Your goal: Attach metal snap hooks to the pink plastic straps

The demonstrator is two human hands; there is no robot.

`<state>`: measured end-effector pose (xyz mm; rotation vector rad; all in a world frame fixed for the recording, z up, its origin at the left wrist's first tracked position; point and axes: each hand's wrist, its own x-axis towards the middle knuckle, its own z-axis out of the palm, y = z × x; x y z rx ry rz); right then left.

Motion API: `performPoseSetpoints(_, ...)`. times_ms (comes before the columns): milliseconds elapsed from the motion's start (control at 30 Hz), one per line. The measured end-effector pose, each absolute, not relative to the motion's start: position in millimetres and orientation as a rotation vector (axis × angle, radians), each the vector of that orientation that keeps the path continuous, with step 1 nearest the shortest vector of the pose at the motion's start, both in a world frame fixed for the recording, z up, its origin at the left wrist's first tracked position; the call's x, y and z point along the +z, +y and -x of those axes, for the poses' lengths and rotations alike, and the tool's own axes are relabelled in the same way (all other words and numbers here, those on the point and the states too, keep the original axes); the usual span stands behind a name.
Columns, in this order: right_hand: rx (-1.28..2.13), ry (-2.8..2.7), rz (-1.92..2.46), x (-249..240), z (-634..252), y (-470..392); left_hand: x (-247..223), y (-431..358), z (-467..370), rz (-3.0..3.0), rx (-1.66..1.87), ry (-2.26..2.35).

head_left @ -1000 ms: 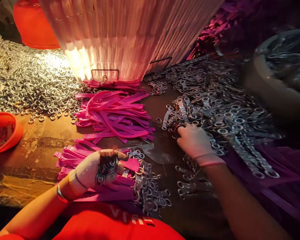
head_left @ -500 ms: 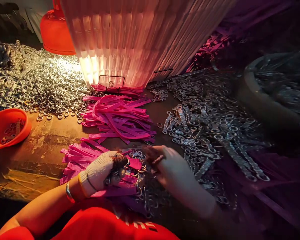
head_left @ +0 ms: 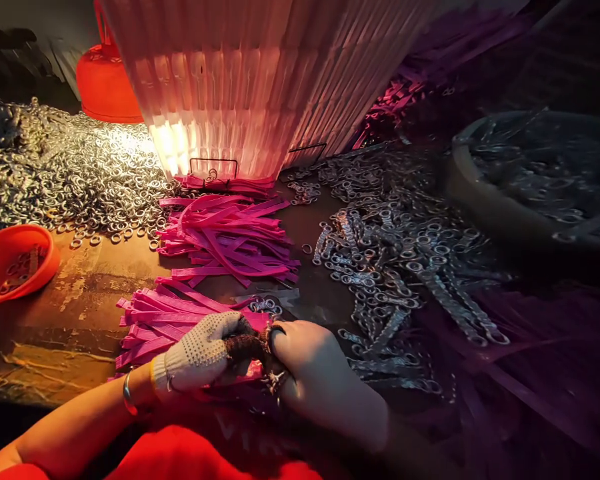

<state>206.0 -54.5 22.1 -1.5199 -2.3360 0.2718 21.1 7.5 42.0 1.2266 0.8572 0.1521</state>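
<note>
My left hand (head_left: pixel 205 347), in a dotted white glove with dark fingertips, is closed over the lower bundle of pink straps (head_left: pixel 155 320). Its fingers meet those of my right hand (head_left: pixel 315 367), also gloved and closed. Small metal pieces (head_left: pixel 275 380) show at the right fingertips; exactly what each hand grips is hidden by the dark fingers. A second pile of pink straps (head_left: pixel 225 233) lies just beyond. Several metal rings (head_left: pixel 266 305) rest right behind the hands.
Silvery rings (head_left: pixel 80 173) are heaped at the left under a red lamp (head_left: pixel 107 83). An orange bowl (head_left: pixel 50 267) stands at the left. A corrugated panel (head_left: pixel 240 87) rises behind the straps. Metal ring pieces (head_left: pixel 395 260) and a large tub (head_left: pixel 473 180) are at the right.
My right hand has moved left and down to meet my left hand, which has turned so its dotted back shows. The view has shifted slightly.
</note>
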Motion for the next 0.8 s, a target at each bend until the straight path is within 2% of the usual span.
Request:
performPoseSetpoints(100,0.297,-2.096,1.534,15,-198,-58,41,15,-28,-1.135,0.178,0.87)
performPoseSetpoints(200,0.561,-1.82,1.55,5,-202,-58,36,32,-41,-1.221,0.198,0.909)
performPoseSetpoints(367,0.495,-1.552,1.737,-9,-231,-54,17,72,-84,-2.227,-0.009,1.032)
performPoseSetpoints(433,0.482,-1.521,1.761,-13,-239,-53,5,84,-108,-2.397,-0.107,1.066)
performPoseSetpoints(633,0.474,-1.575,1.787,-22,-243,-56,-9,100,-144,-2.39,-0.142,1.09)
performPoseSetpoints(800,0.578,-1.557,1.755,-9,-238,-54,22,87,-90,-2.193,0.138,0.97)
